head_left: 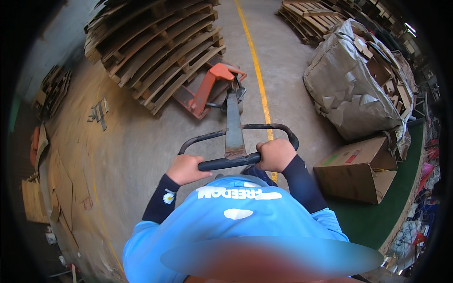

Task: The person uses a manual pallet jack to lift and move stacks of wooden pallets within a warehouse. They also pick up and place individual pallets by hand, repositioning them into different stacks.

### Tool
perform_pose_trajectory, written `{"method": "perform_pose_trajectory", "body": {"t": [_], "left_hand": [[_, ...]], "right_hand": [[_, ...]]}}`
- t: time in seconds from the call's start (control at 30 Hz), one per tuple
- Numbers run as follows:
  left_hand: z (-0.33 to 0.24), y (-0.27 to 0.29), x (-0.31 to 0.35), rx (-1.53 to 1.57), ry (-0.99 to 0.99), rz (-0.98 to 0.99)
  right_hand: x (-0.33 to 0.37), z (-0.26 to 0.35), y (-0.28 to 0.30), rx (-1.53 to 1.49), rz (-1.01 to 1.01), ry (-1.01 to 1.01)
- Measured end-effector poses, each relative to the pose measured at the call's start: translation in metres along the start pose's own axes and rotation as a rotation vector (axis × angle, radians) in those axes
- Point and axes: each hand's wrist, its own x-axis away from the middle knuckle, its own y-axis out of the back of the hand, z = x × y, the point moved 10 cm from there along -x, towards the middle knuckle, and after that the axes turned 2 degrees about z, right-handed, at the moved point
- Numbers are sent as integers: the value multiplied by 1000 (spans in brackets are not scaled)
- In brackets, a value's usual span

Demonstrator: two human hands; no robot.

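Both my hands grip the black looped handle (230,163) of an orange pallet jack (204,89). My left hand (185,169) is closed round the loop's left corner, its thumb lying along the near bar. My right hand (276,154) wraps the right corner, knuckles up. From the loop a worn grey shaft (234,123) runs forward to the orange body. Ahead and to the left rises a tall stack of wooden pallets (160,52), right by the jack; its forks are mostly hidden beneath the stack.
A yellow floor line (255,56) passes right of the jack. On the right stand a bulging whitish sack (339,80) of cardboard scraps and an open cardboard box (354,165). More pallets (311,19) lie far right. Flat cardboard (71,193) and metal pieces (98,113) lie left.
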Motion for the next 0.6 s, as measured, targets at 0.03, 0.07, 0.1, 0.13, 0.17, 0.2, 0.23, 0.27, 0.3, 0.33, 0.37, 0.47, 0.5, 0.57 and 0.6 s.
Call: {"method": "perform_pose_trajectory", "body": {"t": [0.03, 0.07, 0.1, 0.13, 0.17, 0.2, 0.23, 0.27, 0.3, 0.33, 0.37, 0.47, 0.5, 0.57, 0.6], "left_hand": [[-6, 5, 13, 12, -13, -13], [-9, 9, 22, -12, 21, 13], [-21, 27, 34, 88, -74, -120], [-29, 40, 47, 151, -128, -226], [-33, 54, 60, 186, -148, -322], [-39, 71, 76, 188, -225, -469], [-43, 90, 91, 161, -273, -614], [-50, 97, 102, 108, -363, -683], [-42, 116, 110, 52, -316, -815], [-30, 132, 113, -40, -216, -942], [-20, 143, 104, 67, -232, -909], [26, 164, 74, 599, -207, -984], [33, 169, 65, 789, -313, -1023], [65, 172, 70, 891, -180, -1260], [71, 168, 70, 953, -190, -1280]], "right_hand": [[14, 10, 12, 9, -56, 61], [28, 19, 26, 14, -111, 131], [41, 25, 41, 37, -182, 207], [58, 30, 57, 17, -291, 287], [74, 28, 73, 11, -402, 310], [93, 26, 92, -20, -557, 392], [99, 9, 103, -40, -601, 319], [108, -6, 113, -87, -675, 293], [115, -24, 127, -219, -745, 298], [116, -40, 139, -297, -837, 303], [113, -54, 153, -384, -937, 311], [87, -97, 182, -683, -1214, 297], [65, -113, 180, -887, -1195, 226], [41, -130, 179, -1092, -1263, 223], [34, -137, 176, -1141, -1290, 190]]}}
